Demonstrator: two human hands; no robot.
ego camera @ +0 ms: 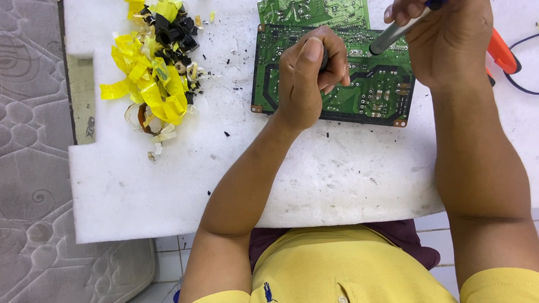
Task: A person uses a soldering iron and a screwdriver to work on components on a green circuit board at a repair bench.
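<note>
Hands over green circuit board (pixel 364 93): right hand (pixel 449 31) grips soldering iron (pixel 397 34).

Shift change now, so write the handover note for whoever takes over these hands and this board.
Left hand: fisted on a small dark tool, resting on the green circuit board.
Right hand: holds the soldering iron, tip at the board's upper middle.
Second board lies behind it on the white foam pad.
Done: pile of yellow tape and black parts at left.
Left: cannot tell how many parts remain.
</note>
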